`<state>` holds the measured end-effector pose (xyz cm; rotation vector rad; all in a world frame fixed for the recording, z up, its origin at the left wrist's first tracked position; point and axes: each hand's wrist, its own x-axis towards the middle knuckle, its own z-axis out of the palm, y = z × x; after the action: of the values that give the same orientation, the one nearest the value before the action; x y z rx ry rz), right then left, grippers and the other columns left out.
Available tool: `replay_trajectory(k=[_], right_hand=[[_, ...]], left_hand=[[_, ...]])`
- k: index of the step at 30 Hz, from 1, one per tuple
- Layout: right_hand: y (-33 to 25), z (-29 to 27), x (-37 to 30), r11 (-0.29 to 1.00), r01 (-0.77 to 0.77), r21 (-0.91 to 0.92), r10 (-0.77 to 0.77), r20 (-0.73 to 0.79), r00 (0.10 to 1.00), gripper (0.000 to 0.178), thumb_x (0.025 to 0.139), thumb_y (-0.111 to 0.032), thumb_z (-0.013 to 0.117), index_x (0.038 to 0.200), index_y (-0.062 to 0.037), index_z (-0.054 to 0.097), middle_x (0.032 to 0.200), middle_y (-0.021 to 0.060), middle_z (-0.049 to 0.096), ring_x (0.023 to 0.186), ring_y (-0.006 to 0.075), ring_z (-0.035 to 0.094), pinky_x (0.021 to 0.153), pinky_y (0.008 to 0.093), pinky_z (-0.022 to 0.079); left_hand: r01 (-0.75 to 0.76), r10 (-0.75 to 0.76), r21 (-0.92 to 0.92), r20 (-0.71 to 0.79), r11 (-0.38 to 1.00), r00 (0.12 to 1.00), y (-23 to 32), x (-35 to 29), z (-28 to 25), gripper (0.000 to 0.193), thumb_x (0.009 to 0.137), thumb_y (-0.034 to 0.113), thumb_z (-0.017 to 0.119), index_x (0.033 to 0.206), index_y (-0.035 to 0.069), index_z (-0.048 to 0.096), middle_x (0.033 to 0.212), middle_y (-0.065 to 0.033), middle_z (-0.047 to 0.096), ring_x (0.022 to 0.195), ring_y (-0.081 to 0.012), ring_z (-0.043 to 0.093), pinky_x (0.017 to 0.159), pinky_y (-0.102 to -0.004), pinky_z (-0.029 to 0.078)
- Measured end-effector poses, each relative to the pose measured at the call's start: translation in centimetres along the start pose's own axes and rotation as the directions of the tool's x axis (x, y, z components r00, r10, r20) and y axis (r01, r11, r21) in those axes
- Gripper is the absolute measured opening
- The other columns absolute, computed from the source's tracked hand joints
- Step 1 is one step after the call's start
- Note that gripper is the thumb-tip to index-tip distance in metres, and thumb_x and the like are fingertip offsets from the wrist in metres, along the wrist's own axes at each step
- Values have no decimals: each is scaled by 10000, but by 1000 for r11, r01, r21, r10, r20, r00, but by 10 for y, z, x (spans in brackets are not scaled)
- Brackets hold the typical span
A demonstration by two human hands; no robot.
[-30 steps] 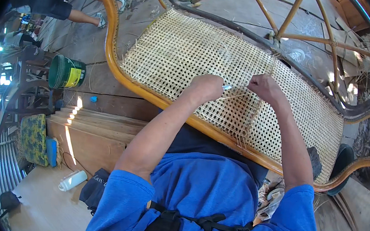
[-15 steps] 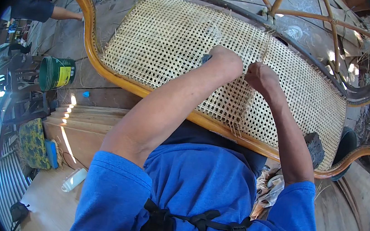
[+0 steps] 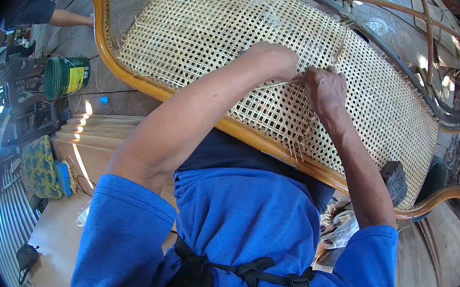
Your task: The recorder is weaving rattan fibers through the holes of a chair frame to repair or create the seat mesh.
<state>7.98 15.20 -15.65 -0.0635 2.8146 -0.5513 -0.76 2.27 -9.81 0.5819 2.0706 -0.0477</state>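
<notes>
A pale woven cane panel [image 3: 207, 44] stretches across a curved, varnished wooden frame [image 3: 129, 78] in front of me. My left hand [image 3: 276, 61] is closed over the middle of the weave, its fingers mostly hidden behind its back. A small dark bit of something shows beside it, too little to name. Just to its right, my right hand [image 3: 327, 89] bends its fingers down onto the cane, pinching at a thin cane strand [image 3: 277, 83] that runs between the hands. Loose strand ends [image 3: 296, 150] stick out by the near rail.
A dark, rough lump [image 3: 393, 182] rests on the panel's right end. At left stand a green bucket [image 3: 66, 78] and stacked boards [image 3: 104, 129]. Another person's leg [image 3: 71, 18] shows at the far left. Bamboo poles [image 3: 429, 41] cross at the far right.
The panel sits higher and a little left in view. My right hand has turned, its fingers now spread more over the weave; my left hand stays close beside it.
</notes>
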Motion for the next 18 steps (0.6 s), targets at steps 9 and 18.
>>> replay_trajectory(k=[9, 18], right_hand=[[-18, -23, 17, 949, 199, 245, -188, -67, 980, 263, 915, -285, 555, 1089, -110, 647, 996, 101, 671, 963, 213, 620, 892, 361, 482], [-2, -15, 9, 965, -10, 263, -25, 132, 991, 267, 863, -300, 616, 862, -34, 643, 739, 171, 630, 692, 308, 631, 646, 398, 497]], left_hand=[[120, -96, 122, -187, 985, 978, -64, -63, -2, 277, 840, 278, 563, 819, 34, 693, 730, -123, 666, 686, -253, 659, 680, -422, 520], [-45, 91, 178, -263, 983, 961, -19, -33, 6, 211, 804, 130, 517, 800, 28, 701, 791, -143, 681, 754, -276, 672, 683, -419, 518]])
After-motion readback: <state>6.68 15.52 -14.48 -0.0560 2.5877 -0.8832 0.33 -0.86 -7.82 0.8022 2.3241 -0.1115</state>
